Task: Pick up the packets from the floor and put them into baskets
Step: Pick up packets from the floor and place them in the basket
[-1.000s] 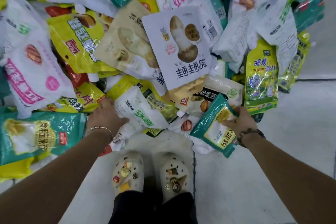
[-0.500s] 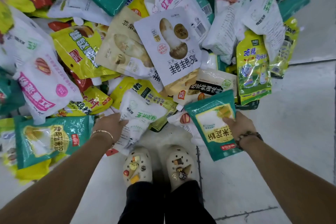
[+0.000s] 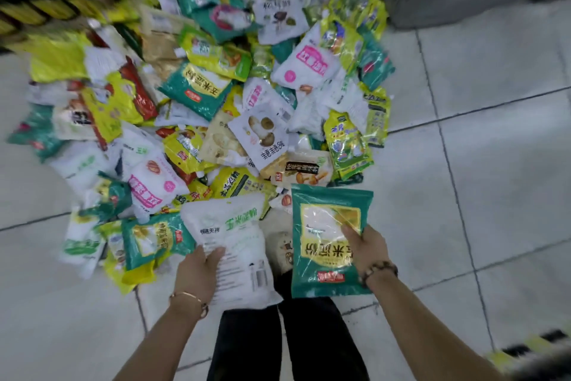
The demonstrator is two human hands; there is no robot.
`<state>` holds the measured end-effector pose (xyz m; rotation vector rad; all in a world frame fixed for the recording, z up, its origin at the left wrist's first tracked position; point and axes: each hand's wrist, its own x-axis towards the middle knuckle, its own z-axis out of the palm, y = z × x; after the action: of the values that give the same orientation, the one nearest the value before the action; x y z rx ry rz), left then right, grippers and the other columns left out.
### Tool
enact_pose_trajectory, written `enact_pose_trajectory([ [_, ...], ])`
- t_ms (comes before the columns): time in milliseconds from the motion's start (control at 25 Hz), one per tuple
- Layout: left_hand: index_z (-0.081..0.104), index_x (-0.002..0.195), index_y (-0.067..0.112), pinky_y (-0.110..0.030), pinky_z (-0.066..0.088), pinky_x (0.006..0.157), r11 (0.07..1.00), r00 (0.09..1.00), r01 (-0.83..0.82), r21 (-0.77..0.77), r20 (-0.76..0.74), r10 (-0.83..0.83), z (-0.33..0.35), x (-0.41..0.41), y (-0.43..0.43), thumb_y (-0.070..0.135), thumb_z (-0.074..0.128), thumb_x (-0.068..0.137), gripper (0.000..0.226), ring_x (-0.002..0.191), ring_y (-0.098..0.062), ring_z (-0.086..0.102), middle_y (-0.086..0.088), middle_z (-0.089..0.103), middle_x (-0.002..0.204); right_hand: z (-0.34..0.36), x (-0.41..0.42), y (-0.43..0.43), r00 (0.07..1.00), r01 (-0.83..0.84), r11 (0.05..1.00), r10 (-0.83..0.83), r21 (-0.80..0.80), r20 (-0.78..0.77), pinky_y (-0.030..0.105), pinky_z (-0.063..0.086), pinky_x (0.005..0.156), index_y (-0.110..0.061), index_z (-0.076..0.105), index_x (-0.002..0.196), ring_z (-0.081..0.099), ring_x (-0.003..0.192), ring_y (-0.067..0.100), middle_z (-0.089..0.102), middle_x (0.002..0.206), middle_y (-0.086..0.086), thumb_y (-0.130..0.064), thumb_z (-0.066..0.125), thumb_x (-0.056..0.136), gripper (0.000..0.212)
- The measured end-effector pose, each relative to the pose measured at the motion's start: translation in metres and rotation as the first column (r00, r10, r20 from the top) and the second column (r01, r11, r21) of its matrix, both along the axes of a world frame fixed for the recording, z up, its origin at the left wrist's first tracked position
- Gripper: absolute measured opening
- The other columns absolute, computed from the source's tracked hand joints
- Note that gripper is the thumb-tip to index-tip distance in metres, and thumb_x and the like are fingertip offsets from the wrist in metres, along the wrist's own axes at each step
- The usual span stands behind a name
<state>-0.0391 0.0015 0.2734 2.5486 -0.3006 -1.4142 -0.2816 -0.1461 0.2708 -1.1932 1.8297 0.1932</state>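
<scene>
Pale grey floor tiles (image 3: 494,179) run under everything. At 6 o'clock stand black trouser legs (image 3: 309,334). Just beyond them, the left hand (image 3: 197,269) grips a white packet (image 3: 234,244) by its edge. At 5 o'clock the right hand (image 3: 367,249) grips a green packet (image 3: 327,241). Farther off, toward 12 o'clock, the heap of packets (image 3: 216,102) lies on the floor.

This looks like a storeroom or the back of a shop, not a home. A pale tiled floor (image 3: 494,164) carries a big loose heap of sealed retail food packets (image 3: 197,90). Yellow-and-black hazard stripes (image 3: 31,9) mark its far left edge and near right corner.
</scene>
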Motion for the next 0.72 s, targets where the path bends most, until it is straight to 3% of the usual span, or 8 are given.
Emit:
enact_pose_trajectory([
  [120, 0.058, 0.098, -0.016, -0.032, 0.036, 0.075, 0.985, 0.998, -0.023, -0.169, 0.048, 0.031, 0.103, 0.000, -0.010, 0.021, 0.054, 0.093, 0.037, 0.105, -0.037, 0.055, -0.029, 0.061, 0.106, 0.102, -0.003, 0.001, 0.993, 0.044, 0.996, -0.036, -0.073, 0.108, 0.025, 0.035, 0.052, -0.006, 0.055, 0.077, 0.050, 0.065, 0.020, 0.058, 0.071, 0.009, -0.031, 0.057, 0.091, 0.029],
  [200, 0.053, 0.078, -0.011, -0.032, 0.022, 0.058, 0.968, 0.994, 0.017, -0.252, 0.107, 0.011, 0.173, 0.000, -0.022, 0.020, 0.053, 0.094, 0.035, 0.087, -0.029, 0.053, -0.021, 0.058, 0.081, 0.167, -0.007, -0.001, 0.988, 0.072, 0.988, -0.052, -0.140, 0.145, 0.022, 0.036, 0.049, -0.007, 0.055, 0.072, 0.048, 0.061, 0.018, 0.055, 0.066, 0.006, -0.030, 0.057, 0.091, 0.030],
  [280, 0.051, 0.078, -0.009, -0.032, 0.018, 0.058, 0.952, 0.989, 0.060, -0.300, 0.144, -0.017, 0.237, 0.000, -0.026, 0.021, 0.052, 0.095, 0.035, 0.083, -0.029, 0.052, -0.021, 0.055, 0.079, 0.227, -0.013, 0.002, 0.968, 0.157, 0.970, -0.114, -0.184, 0.223, 0.021, 0.038, 0.050, -0.012, 0.059, 0.076, 0.052, 0.063, 0.016, 0.058, 0.067, 0.003, -0.027, 0.057, 0.092, 0.022],
  [400, 0.038, 0.058, 0.009, -0.031, 0.021, 0.059, 0.897, 0.978, 0.114, -0.427, 0.205, -0.027, 0.301, -0.003, -0.028, 0.022, 0.055, 0.093, 0.040, 0.065, -0.025, 0.045, -0.011, 0.045, 0.060, 0.292, -0.026, 0.010, 0.934, 0.278, 0.932, -0.205, -0.234, 0.294, 0.013, 0.040, 0.046, -0.017, 0.054, 0.064, 0.053, 0.058, 0.017, 0.057, 0.060, 0.001, -0.026, 0.058, 0.091, 0.028],
  [520, 0.054, 0.071, -0.003, -0.032, 0.031, 0.061, 0.836, 0.978, 0.142, -0.530, 0.207, -0.035, 0.352, -0.014, -0.026, 0.022, 0.056, 0.092, 0.033, 0.077, -0.028, 0.055, -0.019, 0.060, 0.075, 0.350, -0.037, 0.019, 0.885, 0.381, 0.894, -0.279, -0.235, 0.373, 0.031, 0.045, 0.060, -0.005, 0.058, 0.073, 0.058, 0.067, 0.031, 0.062, 0.076, 0.028, -0.029, 0.058, 0.091, 0.029],
  [560, 0.058, 0.079, -0.007, -0.033, 0.034, 0.064, 0.816, 0.976, 0.159, -0.556, 0.211, -0.046, 0.363, -0.019, -0.026, 0.023, 0.056, 0.092, 0.033, 0.080, -0.026, 0.055, -0.020, 0.063, 0.082, 0.367, -0.041, 0.022, 0.880, 0.390, 0.883, -0.275, -0.260, 0.386, 0.033, 0.045, 0.061, -0.004, 0.059, 0.075, 0.058, 0.067, 0.033, 0.062, 0.079, 0.029, -0.029, 0.057, 0.091, 0.030],
  [640, 0.062, 0.085, -0.004, -0.029, 0.032, 0.064, 0.772, 0.967, 0.224, -0.595, 0.235, -0.099, 0.383, -0.029, -0.027, 0.024, 0.056, 0.092, 0.029, 0.081, -0.020, 0.053, -0.013, 0.064, 0.086, 0.392, -0.050, 0.029, 0.859, 0.423, 0.848, -0.263, -0.319, 0.439, 0.033, 0.047, 0.060, -0.013, 0.060, 0.073, 0.058, 0.066, 0.025, 0.063, 0.075, 0.017, -0.027, 0.058, 0.091, 0.022],
  [720, 0.059, 0.078, 0.006, -0.028, 0.027, 0.059, 0.722, 0.952, 0.292, -0.628, 0.263, -0.156, 0.400, -0.044, -0.032, 0.024, 0.057, 0.092, 0.023, 0.076, -0.018, 0.052, -0.004, 0.061, 0.079, 0.410, -0.062, 0.033, 0.841, 0.447, 0.820, -0.249, -0.357, 0.481, 0.028, 0.050, 0.057, -0.018, 0.062, 0.076, 0.060, 0.063, 0.019, 0.065, 0.071, 0.006, -0.024, 0.058, 0.091, 0.016],
])
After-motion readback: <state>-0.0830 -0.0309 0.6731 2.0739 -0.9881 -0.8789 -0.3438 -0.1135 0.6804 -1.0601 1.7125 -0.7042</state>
